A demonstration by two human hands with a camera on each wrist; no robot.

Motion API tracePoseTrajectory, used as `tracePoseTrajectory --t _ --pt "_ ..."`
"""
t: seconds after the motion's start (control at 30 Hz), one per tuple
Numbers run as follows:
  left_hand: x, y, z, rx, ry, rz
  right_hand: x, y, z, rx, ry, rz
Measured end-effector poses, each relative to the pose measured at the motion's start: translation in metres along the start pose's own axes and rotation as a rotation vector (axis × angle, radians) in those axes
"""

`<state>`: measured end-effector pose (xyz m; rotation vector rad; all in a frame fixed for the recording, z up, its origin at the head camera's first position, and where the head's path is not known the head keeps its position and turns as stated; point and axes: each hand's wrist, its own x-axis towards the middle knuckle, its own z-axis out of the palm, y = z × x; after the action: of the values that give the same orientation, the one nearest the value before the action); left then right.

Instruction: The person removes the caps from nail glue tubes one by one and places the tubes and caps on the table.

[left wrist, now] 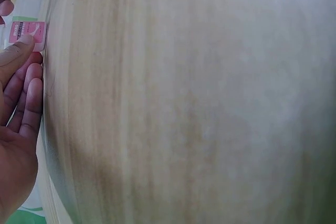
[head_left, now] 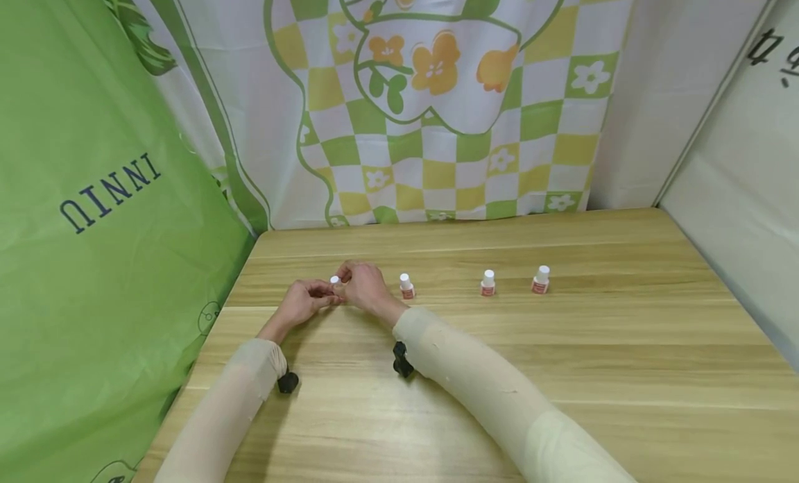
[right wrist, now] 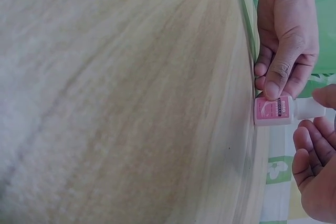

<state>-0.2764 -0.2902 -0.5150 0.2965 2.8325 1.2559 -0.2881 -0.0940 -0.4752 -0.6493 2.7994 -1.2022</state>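
Observation:
A small white bottle (right wrist: 266,115) with a pink label stands upright on the table, partly hidden by the hands in the head view. My left hand (head_left: 301,302) pinches its body, the thumb lying on the label and the fingers behind. At the top, my right hand (head_left: 368,287) has thumb and fingertips on opposite sides of the white cap (right wrist: 308,108). In the left wrist view the label (left wrist: 29,29) shows beside the left thumb, and the cap is out of frame.
To the right stand three similar capped bottles: one close to the right hand (head_left: 407,287), another farther along (head_left: 487,284), and the last bottle (head_left: 540,280) rightmost. The wooden table (head_left: 593,344) meets a patterned curtain (head_left: 437,150) behind and a green cloth (head_left: 125,261) at left.

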Motion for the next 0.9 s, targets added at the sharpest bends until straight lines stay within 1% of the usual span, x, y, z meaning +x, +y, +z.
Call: tracePoseTrajectory --t 0.3,0.47,0.6,0.77,0.9 --pt "0.0008 -0.0004 0.0002 0.011 0.001 -0.013 0.0004 -0.0014 0.0001 0.017 -0.008 -0.006" --pt "0.0008 -0.0005 0.0002 0.002 0.001 -0.008 0.0003 -0.0007 0.0000 0.004 -0.009 0.005" --pt "0.0008 0.0000 0.0000 -0.007 -0.002 -0.006 0.0012 -0.0006 0.0002 0.000 -0.007 -0.007" --pt "0.0011 -0.0005 -0.0001 0.000 -0.003 -0.005 0.0016 -0.0015 0.0006 -0.007 -0.011 -0.022" --pt "0.0014 -0.0019 0.0001 0.010 -0.003 -0.005 0.0007 -0.0022 0.0002 -0.004 -0.006 -0.012"
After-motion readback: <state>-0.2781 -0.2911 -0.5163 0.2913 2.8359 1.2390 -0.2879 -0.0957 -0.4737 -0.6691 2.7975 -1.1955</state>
